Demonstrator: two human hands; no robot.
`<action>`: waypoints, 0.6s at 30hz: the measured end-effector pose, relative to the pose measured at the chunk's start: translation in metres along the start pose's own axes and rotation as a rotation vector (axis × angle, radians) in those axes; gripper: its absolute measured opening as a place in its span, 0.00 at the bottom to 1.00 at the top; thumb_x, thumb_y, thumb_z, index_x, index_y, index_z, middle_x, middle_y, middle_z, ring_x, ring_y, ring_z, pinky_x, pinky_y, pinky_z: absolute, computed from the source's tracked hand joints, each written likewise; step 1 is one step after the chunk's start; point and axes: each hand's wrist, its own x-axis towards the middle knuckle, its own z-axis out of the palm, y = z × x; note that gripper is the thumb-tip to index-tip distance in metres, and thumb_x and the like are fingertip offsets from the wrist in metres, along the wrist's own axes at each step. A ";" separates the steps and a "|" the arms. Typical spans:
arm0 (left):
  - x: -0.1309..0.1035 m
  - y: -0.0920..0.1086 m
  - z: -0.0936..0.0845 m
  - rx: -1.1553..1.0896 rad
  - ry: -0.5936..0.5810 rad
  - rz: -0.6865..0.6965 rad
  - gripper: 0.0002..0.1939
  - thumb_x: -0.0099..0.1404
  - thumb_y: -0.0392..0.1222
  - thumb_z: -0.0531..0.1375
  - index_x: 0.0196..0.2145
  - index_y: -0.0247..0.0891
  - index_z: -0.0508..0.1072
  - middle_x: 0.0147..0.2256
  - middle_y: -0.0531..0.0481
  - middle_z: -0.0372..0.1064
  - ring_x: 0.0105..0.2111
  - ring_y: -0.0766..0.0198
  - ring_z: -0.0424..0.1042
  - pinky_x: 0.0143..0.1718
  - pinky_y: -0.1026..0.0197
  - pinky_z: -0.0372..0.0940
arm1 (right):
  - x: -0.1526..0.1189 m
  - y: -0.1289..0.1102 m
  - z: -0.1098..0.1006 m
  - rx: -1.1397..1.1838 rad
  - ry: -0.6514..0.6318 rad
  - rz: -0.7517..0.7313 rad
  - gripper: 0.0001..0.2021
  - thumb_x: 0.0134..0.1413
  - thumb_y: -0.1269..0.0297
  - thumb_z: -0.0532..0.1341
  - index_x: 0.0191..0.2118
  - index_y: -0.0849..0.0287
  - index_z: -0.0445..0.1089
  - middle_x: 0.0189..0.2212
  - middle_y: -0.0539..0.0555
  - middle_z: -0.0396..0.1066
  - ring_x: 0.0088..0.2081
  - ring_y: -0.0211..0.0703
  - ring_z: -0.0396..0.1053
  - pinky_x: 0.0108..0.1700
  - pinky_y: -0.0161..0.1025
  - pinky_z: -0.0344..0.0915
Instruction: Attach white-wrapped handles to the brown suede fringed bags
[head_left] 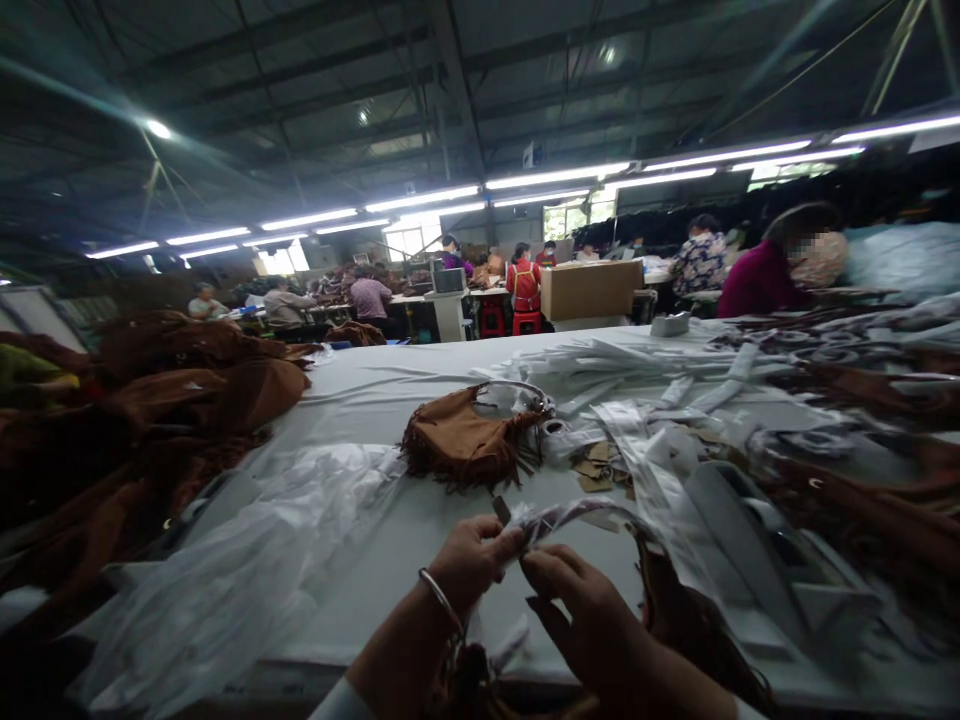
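A bag strap [570, 515] wrapped in clear plastic arches over the near part of the table. Its left end is pinched between the thumb and fingers of my left hand [480, 555], which wears a silver bangle. My right hand [574, 590] grips the same strap just to the right, thumb and forefinger pressed together. The strap runs down on the right to a brown bag [671, 600], partly hidden by my right forearm. Beyond my hands lies another brown fringed bag [469, 435] with its wrapped strap. Small tan cards [596, 465] lie in a loose pile near it.
Clear plastic bags [300, 540] cover the table's left side; brown bags [180, 390] are heaped beyond. White strips [600, 360] lie at the back. A grey device [757, 540] and more wrapped straps [825, 350] crowd the right. Several people sit farther off, near a cardboard box [592, 290].
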 end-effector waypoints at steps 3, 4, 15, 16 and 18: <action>0.001 -0.001 0.002 0.007 0.016 0.027 0.30 0.52 0.69 0.63 0.26 0.35 0.69 0.16 0.58 0.57 0.16 0.72 0.54 0.18 0.67 0.48 | 0.018 0.000 -0.009 -0.189 -0.122 -0.196 0.14 0.59 0.77 0.54 0.49 0.62 0.67 0.43 0.61 0.72 0.43 0.48 0.70 0.44 0.42 0.69; 0.001 -0.001 0.002 0.016 0.024 0.028 0.29 0.52 0.69 0.62 0.26 0.35 0.69 0.16 0.58 0.57 0.16 0.72 0.54 0.18 0.67 0.48 | 0.025 -0.001 -0.012 -0.233 -0.163 -0.238 0.13 0.59 0.78 0.54 0.48 0.62 0.68 0.42 0.61 0.72 0.43 0.48 0.70 0.44 0.41 0.69; -0.007 0.008 0.005 0.136 -0.086 0.224 0.25 0.61 0.61 0.60 0.30 0.32 0.77 0.37 0.47 0.67 0.27 0.69 0.62 0.23 0.67 0.58 | 0.081 0.023 -0.037 0.220 -0.236 0.111 0.05 0.46 0.75 0.68 0.24 0.60 0.75 0.38 0.54 0.73 0.38 0.41 0.70 0.38 0.34 0.65; -0.008 0.009 0.005 0.138 -0.105 0.239 0.25 0.62 0.61 0.60 0.31 0.32 0.78 0.39 0.45 0.68 0.28 0.69 0.63 0.23 0.67 0.58 | 0.083 0.025 -0.037 0.291 -0.292 0.193 0.04 0.45 0.75 0.68 0.25 0.60 0.76 0.38 0.54 0.73 0.36 0.41 0.71 0.35 0.33 0.65; -0.010 0.010 0.003 0.143 -0.159 0.259 0.25 0.61 0.61 0.60 0.33 0.32 0.78 0.43 0.42 0.68 0.30 0.68 0.63 0.24 0.67 0.59 | 0.083 0.028 -0.035 0.332 -0.372 0.289 0.03 0.43 0.75 0.68 0.26 0.61 0.78 0.32 0.53 0.74 0.31 0.39 0.70 0.30 0.31 0.63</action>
